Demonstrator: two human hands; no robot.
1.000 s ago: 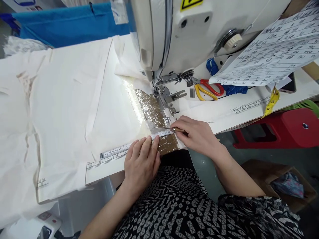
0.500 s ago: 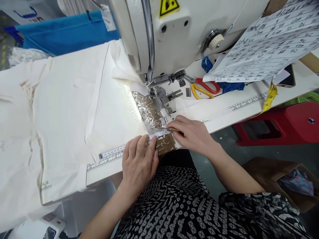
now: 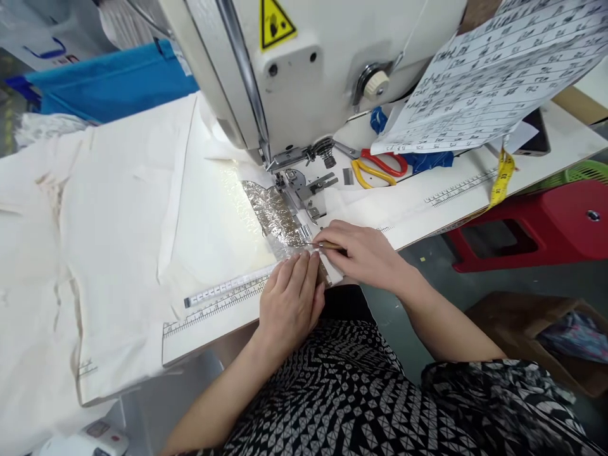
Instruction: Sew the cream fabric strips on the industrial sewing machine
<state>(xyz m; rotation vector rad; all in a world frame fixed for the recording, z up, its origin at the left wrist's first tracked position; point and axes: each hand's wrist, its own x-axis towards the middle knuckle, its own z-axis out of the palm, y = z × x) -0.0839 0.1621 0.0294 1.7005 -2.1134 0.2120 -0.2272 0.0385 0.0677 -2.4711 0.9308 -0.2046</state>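
Observation:
My right hand (image 3: 356, 250) is closed around a thin tool with a brown handle (image 3: 330, 246), its metal tip pointing left over the clear film. My left hand (image 3: 293, 285) lies flat, palm down and holding nothing, on the film and brown strip (image 3: 280, 218) in front of the sewing machine. Its fingertips are close to the tool's tip. A white measuring tape (image 3: 228, 288) runs along the table edge and under my left hand. White fabric (image 3: 123, 202) is spread to the left. The machine's presser foot area (image 3: 282, 180) is just beyond the strip.
The sewing machine (image 3: 304, 76) rises at the back. Red and yellow scissors (image 3: 380, 168), blue cloth (image 3: 430, 162), a written sheet (image 3: 475, 82) and a yellow tape (image 3: 502, 177) lie or hang to the right. Below are a red stool (image 3: 570, 221) and a cardboard box (image 3: 522, 323).
My left hand has slid right along the strip, covering more of it and nearing the tool. My right hand keeps its hold on the tool. The view has shifted slightly.

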